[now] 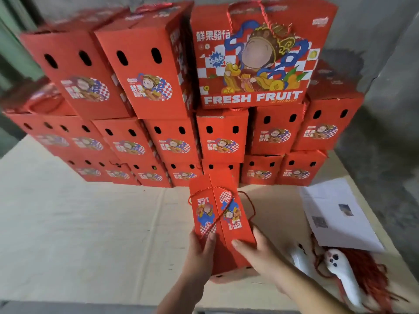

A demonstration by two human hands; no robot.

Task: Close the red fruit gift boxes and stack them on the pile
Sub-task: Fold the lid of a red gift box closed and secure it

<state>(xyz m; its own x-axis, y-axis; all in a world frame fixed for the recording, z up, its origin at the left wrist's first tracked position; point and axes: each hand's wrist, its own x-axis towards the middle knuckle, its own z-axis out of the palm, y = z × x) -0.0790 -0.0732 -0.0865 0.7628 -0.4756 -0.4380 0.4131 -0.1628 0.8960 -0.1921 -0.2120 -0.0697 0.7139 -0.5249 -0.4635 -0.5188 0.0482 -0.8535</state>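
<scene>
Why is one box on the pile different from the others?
The top box on the pile shows its big "FRESH FRUIT" picture side, while the boxes around it, like its left neighbour, show the narrow end with two holes. It is turned sideways. Nothing looks spilled or broken.

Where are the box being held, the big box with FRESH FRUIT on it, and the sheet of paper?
held box (pixel 223 214): head view, on its closed top flaps.
FRESH FRUIT box (pixel 256 57): head view, on its printed front, atop the pile.
sheet of paper (pixel 335 214): head view, on its middle, right of the held box.
</scene>
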